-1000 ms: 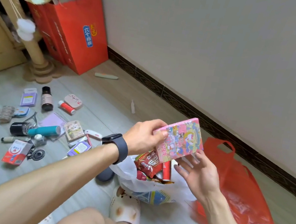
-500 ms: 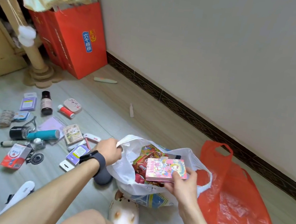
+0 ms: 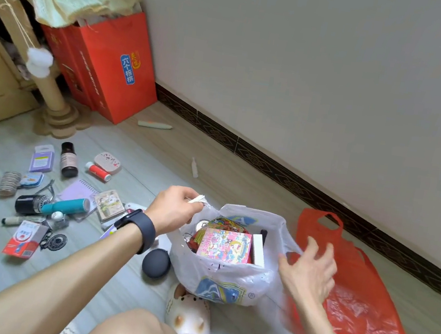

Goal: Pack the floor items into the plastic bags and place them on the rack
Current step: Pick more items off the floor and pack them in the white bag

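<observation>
your right hand (image 3: 310, 269) has let go of the pink box (image 3: 224, 245); it now lies inside the white bag (image 3: 225, 280). that hand is spread wide, holding nothing, by the bag's right edge. left hand (image 3: 175, 211) pinches the bag's left handle.

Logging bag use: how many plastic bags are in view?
2. The white plastic bag, open, its handle pinched by the left hand; the red plastic bag flat on the floor to its right. Others may be hidden.

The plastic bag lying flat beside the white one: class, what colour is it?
That plastic bag is orange-red, clearest in the head view.
</observation>
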